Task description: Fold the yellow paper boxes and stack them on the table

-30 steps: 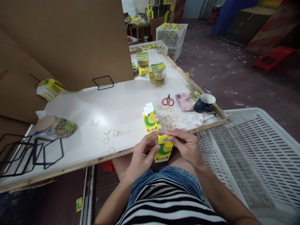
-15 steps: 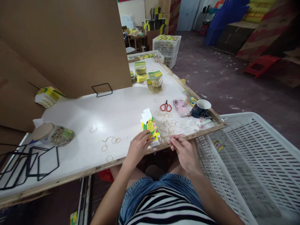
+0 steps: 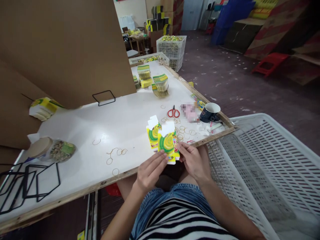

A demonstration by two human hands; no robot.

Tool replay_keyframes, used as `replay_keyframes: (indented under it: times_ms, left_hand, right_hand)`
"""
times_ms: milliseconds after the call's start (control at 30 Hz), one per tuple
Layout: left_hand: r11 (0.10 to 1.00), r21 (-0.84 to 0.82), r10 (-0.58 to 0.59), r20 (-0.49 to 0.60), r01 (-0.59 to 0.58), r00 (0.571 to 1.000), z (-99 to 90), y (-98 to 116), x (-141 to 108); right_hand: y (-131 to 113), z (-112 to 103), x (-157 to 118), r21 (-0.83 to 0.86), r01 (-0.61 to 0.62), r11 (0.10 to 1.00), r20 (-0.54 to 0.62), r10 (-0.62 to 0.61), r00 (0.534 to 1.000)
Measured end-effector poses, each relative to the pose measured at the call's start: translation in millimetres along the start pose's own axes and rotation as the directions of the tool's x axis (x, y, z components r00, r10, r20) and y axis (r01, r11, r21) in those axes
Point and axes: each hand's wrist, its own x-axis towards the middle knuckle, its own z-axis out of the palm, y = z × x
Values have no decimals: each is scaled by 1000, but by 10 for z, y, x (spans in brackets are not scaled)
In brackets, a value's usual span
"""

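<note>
Between both hands is a yellow and green carton (image 3: 168, 141) with white flaps at its top, held up over the table's front edge. My left hand (image 3: 152, 170) grips its lower left part, fingers pressed on the printed face. At the carton's right side my right hand (image 3: 192, 159) pinches the edge. Just behind it on the white table lies another carton (image 3: 153, 135) of the same print, partly hidden by the held one. Rubber bands (image 3: 183, 130) are scattered to the right of the cartons, near red-handled scissors (image 3: 173, 112).
A dark mug (image 3: 210, 112) stands at the table's right corner. A white plastic crate (image 3: 262, 160) is on the right. Bundled cartons (image 3: 160, 83) sit toward the back. At left are a jar (image 3: 61, 151) and black wire frames (image 3: 41, 181).
My left hand has lifted a carton off the table toward me, uncovering another behind it. My right hand has closed on the lifted carton's right edge. The view has shifted slightly.
</note>
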Motion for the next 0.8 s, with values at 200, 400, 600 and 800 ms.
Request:
replay_keyframes:
  times_ms: [200, 400, 600, 800]
  left_hand:
    - [766, -463, -577, -190, 446, 794, 15, 138, 8]
    - [-94, -822, -810, 391, 562, 436, 23, 86, 51]
    - [-307, -817, -727, 533, 489, 434, 28, 136, 65]
    - [-176, -821, -749, 470, 543, 467, 46, 137, 63]
  right_hand:
    - [-114, 62, -60, -139, 48, 989, 9, -47, 999]
    - [41, 194, -147, 4, -46, 999, 100, 46, 994]
    - [81, 228, -142, -7, -18, 1000, 81, 18, 997]
    - [66, 236, -174, -121, 52, 991, 57, -45, 997]
